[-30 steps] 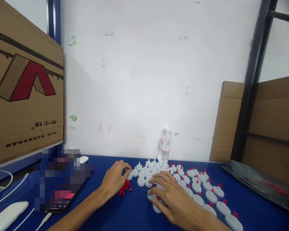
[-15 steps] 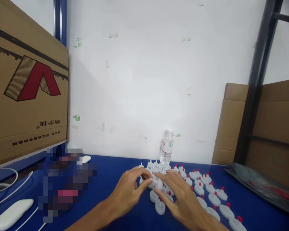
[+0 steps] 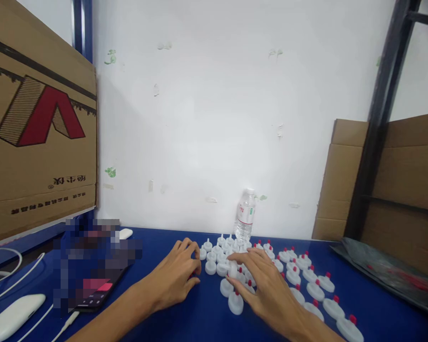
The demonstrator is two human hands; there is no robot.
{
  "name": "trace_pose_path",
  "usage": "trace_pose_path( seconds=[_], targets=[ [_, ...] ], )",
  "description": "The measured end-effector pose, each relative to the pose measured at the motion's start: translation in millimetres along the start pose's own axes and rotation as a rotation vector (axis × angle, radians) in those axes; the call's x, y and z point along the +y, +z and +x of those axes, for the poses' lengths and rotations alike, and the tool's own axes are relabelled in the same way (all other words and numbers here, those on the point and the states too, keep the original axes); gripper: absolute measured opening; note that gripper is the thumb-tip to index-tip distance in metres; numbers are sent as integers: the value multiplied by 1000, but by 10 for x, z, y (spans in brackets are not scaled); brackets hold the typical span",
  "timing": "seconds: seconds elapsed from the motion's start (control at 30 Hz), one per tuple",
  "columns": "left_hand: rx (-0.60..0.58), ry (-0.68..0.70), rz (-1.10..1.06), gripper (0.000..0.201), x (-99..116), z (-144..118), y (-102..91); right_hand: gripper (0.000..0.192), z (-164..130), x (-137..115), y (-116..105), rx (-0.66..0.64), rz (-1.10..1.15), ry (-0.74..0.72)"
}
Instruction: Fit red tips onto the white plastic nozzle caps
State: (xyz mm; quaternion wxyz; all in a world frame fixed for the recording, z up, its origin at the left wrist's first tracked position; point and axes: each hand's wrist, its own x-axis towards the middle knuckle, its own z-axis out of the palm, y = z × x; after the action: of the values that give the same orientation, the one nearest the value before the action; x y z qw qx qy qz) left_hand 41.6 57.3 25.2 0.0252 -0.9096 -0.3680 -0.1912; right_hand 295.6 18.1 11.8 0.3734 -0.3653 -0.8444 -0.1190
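Observation:
My left hand [image 3: 174,273] hovers over the blue table, left of the white caps, its fingers loosely bent and the thumb apart from them, with nothing visible in it. Between thumb and fingers of my right hand [image 3: 267,282] is a white plastic nozzle cap [image 3: 232,269], tipped on its side; its tip is hidden. Plain white nozzle caps [image 3: 210,267] stand in a cluster behind and to the left of it. In front is a cap with a red tip [image 3: 236,302]. Several more red-tipped caps [image 3: 315,289] spread to the right of my right hand.
A clear water bottle [image 3: 245,215] leans near the white wall. At left are a large carton [image 3: 43,156], a phone [image 3: 96,294], white cables and a white device [image 3: 16,316]. A grey plastic bag [image 3: 385,270] lies at the right edge, by a dark post [image 3: 385,95].
My left hand has drawn away to the left from the cap, its fingers coming apart. My right hand still holds the cap in nearly the same place. The view has shifted slightly.

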Motion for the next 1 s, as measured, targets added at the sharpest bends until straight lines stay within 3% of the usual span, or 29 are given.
trace_pose_path(
  seconds=[0.17, 0.4, 0.63, 0.87, 1.0],
  targets=[
    [-13, 11, -15, 10, -10, 28, 40, 23, 12, -4, -19, -17, 16, -14],
    [206, 60, -286, 11, 139, 79, 48, 35, -8, -3, -7, -69, 57, -22],
    [291, 239, -319, 21, 158, 84, 145, 35, -26, -31, 18, -27, 73, -60],
    [330, 230, -343, 25, 169, 93, 198, 30, -26, -36, 5, 47, 47, -127],
    [347, 115, -434, 22, 222, 85, 194, 35, -21, -57, -9, 92, 70, -174]
  ],
)
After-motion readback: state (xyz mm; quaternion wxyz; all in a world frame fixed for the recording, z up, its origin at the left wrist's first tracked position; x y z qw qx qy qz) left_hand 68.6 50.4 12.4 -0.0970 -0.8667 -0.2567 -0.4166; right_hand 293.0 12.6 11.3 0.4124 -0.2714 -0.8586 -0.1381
